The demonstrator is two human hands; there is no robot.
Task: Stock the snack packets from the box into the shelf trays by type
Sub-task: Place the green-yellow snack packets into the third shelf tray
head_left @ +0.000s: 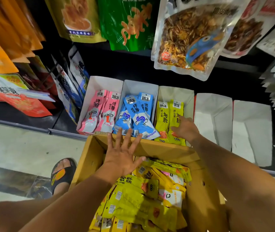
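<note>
A brown cardboard box (pixel 90 158) sits on the floor (pixel 16 148), its far edge pushed up against the front edge of a low dark shelf (pixel 33 127). Loose yellow packets (pixel 133 203) lie heaped inside it, pointing every which way.

Three white trays stand side by side on the shelf just beyond the box. The pink tray (pixel 98 82) is on the left, the blue tray (pixel 138 87) in the middle and the yellow tray (pixel 175 92) on the right. In each, the packets fill the front part and bare white shows at the back.

The pink packets (pixel 98 113) and the stocked yellow packets (pixel 164 118) lie with their long axis running front to back and their printed tops toward the rear. The blue packets (pixel 130 118) lie much the same, but the top one slants, and its lower end overhangs the tray's front right corner.

Right of the yellow tray, two more white trays (pixel 213 111) show bare bottoms.

The left hand (pixel 123 154) hovers over the box's far edge. Its grip is apart, with fingers spread and pointing at the blue packets. The right hand (pixel 185 129) rests on the stocked yellow packets near the tray's front. Its grip is also apart, with fingers laid forward and thumb out to the side.

Large snack bags (pixel 188 39) hang above. A sandalled foot (pixel 63 173) stands left of the box.
</note>
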